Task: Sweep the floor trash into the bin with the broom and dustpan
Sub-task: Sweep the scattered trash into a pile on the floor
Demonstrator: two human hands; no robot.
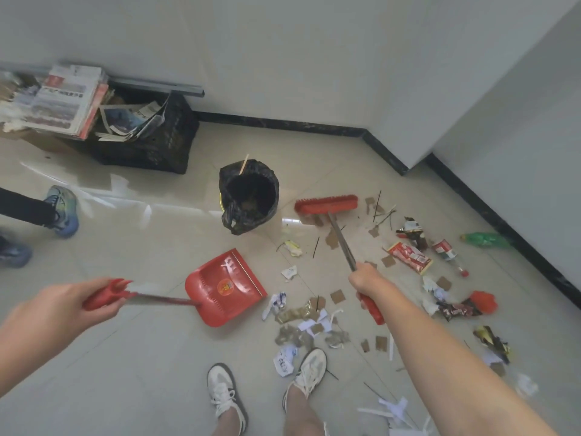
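My left hand (67,302) grips the red handle of the red dustpan (224,287), whose pan rests on the tiled floor at centre, mouth facing right. My right hand (367,280) is closed around the shaft of the red broom (327,204); its bristle head sits on the floor just right of the bin (250,196), a small pail lined with a black bag. Trash (309,316) lies scattered to the right of the dustpan: paper scraps, cardboard squares, wrappers, sticks, a green bottle (485,240) and a can (445,250).
A black crate (157,146) stuffed with newspapers stands against the wall at the back left. Another person's shoes (63,210) are at the left edge. My own white sneakers (224,394) are at the bottom. A dark baseboard (503,220) runs along the right wall.
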